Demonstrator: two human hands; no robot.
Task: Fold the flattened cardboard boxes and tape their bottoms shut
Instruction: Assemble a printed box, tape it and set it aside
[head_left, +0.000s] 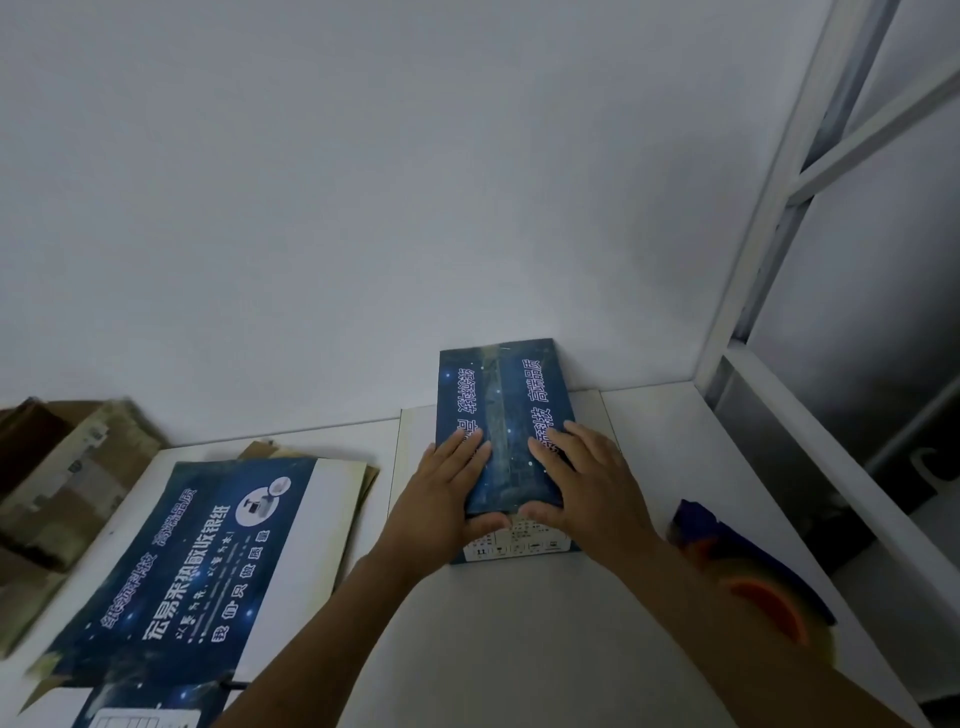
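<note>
A folded-up blue printed box stands on the white table, its far end against the wall. Its two top flaps are closed with a seam down the middle. My left hand lies flat on the left flap, fingers spread, thumb over the near edge. My right hand lies flat on the right flap in the same way. A stack of flattened blue boxes lies at the left of the table. A tape dispenser, blue with an orange roll, sits to the right, partly hidden behind my right forearm.
Brown cardboard cartons are piled at the far left edge. A white wall rises behind the table. A white metal frame stands at the right, with the table's right edge below it.
</note>
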